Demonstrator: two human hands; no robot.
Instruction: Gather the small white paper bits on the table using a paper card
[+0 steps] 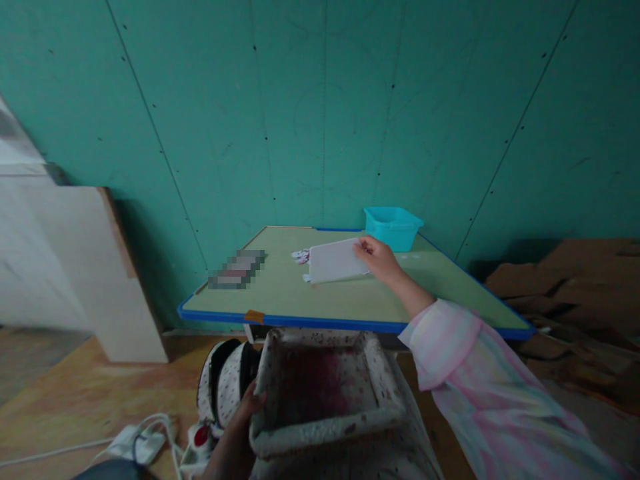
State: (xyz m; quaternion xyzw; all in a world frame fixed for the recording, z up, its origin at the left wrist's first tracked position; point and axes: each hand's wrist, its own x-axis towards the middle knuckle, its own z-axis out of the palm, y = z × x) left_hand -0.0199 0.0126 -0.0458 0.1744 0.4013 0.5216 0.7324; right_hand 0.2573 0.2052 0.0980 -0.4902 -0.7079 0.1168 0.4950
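My right hand [379, 259] grips the right edge of a thin, white rectangular panel [334, 261], holding it tilted above the table. Below the table's front edge sits an open, speckled cloth-covered box [327, 430] with padded rims and a reddish patch inside. My left hand [244, 415] is closed on the left side of this box; most of its fingers are hidden beneath it. Partly behind the panel, a few small white and dark-red pieces [301, 256] lie on the table.
The pale green table [280, 293] has blue-taped edges. On it stand a turquoise plastic basket [393, 230] and a pixelated flat item [237, 270]. Speckled round cases [230, 380], a power strip with cables [135, 443] and cardboard [575, 287] surround it.
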